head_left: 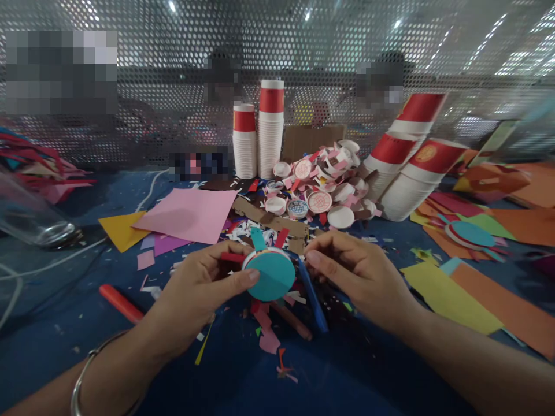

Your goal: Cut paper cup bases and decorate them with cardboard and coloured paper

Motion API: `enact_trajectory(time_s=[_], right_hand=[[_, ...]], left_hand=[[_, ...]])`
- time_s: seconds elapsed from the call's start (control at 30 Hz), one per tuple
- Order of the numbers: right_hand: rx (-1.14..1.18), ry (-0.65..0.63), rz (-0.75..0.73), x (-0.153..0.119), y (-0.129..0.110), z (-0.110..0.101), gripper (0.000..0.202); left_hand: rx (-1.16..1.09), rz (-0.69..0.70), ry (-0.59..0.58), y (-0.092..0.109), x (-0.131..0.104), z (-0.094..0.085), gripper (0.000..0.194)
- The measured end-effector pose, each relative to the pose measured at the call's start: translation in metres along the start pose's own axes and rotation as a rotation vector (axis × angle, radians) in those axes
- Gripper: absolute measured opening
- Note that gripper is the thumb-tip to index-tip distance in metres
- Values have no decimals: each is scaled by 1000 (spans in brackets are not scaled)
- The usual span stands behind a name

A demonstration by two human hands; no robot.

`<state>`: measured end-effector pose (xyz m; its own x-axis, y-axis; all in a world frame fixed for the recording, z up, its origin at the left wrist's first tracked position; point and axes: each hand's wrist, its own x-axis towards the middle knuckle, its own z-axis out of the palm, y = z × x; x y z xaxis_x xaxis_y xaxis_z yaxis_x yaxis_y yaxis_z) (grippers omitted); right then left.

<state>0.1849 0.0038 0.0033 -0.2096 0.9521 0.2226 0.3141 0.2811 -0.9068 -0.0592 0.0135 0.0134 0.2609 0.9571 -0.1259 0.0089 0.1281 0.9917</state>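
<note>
My left hand (202, 283) grips a small round paper craft (269, 277) by its left edge, thumb pressed on its teal disc. The craft has a white rim, with red and teal paper strips sticking out at the top and left. To its right is my right hand (358, 268), apart from the craft, its thumb and fingertips pinched together. Whatever lies between those fingertips is hidden or too small to name. A blue pen-like stick (314, 297) lies just below the right fingertips. Pink and red paper scraps (269, 338) lie under the craft.
Two upright paper cup stacks (271, 133) stand behind, near a pile of cut cup bottoms (318, 202). Tilted cup stacks (410, 179) lean at the right. Pink paper (191, 214), orange paper (509, 300), a red marker-like stick (121, 303) and another teal-topped craft (474, 234) lie around.
</note>
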Motion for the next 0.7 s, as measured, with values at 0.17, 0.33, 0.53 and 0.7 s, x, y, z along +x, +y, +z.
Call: enact_trajectory(time_s=[0.17, 0.33, 0.53, 0.7], right_hand=[[-54, 57, -76, -3, -3, 2, 16], [-98, 33, -200, -5, -4, 4, 16], [-83, 1, -238, -7, -8, 5, 14], [-65, 16, -189, -6, -10, 4, 16]], left_hand=[[125, 106, -103, -1, -3, 1, 20], [383, 252, -161, 1, -9, 3, 16], [479, 287, -234, 2, -11, 8, 18], [594, 246, -338, 4, -9, 8, 26]])
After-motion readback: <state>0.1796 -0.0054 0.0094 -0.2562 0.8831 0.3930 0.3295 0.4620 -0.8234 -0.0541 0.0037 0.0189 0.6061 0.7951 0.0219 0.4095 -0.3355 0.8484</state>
